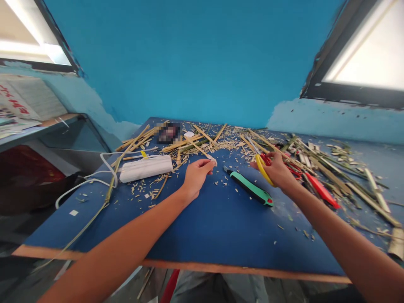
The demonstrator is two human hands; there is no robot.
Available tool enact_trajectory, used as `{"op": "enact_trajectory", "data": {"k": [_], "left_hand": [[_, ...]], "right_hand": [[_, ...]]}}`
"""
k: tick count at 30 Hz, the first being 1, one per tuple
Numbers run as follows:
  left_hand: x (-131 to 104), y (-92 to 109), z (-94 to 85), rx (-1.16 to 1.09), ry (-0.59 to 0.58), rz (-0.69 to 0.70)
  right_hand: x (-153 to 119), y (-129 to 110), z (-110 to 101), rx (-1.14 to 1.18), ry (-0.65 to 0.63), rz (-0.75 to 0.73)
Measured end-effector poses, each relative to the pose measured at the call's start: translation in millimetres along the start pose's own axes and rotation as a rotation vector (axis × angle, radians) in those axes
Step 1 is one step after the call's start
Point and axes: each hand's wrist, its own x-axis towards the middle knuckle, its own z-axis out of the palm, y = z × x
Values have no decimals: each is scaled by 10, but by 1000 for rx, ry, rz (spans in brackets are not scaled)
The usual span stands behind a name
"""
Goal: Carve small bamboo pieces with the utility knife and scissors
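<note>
My left hand (pixel 197 176) is closed in a pinch over the middle of the table. Between its fingertips is a small white piece (pixel 214 161), perhaps paper or tape. A thin bamboo strip (pixel 199 148) runs up to those fingertips; whether it is held too, I cannot tell. To the right, my right hand (pixel 279 170) is closed on scissors with a yellow handle (pixel 264 169), blades pointing away and to the left. A green and black utility knife (pixel 251 187) lies on the table between the hands, its blade end toward the left hand.
A white power strip (pixel 147 168) with looped cables lies left. Bamboo strips and shavings (pixel 221 141) cover the back of the blue table (pixel 214 235). At right are more strips, a red-handled tool (pixel 322 190) and a bamboo tube (pixel 397 244). A blue wall (pixel 195 63) stands behind.
</note>
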Motion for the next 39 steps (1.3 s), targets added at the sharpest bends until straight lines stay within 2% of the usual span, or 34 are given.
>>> {"op": "enact_trajectory", "data": {"k": [6, 10, 16, 26, 31, 39], "left_hand": [[-44, 52, 42, -126, -38, -35], [-104, 76, 90, -179, -78, -29], [-151, 85, 113, -200, -123, -27], [-206, 80, 152, -191, -176, -37], [-228, 88, 156, -183, -225, -39], [-263, 122, 178, -197, -196, -75]], "right_hand": [[-643, -212, 222, -155, -42, -164], [-891, -315, 326, -198, -65, -234], [-951, -334, 357, -264, -45, -258], [-985, -326, 322, -234, -42, -233], [-983, -305, 289, -240, -31, -285], [-975, -286, 270, -271, 20, -386]]}}
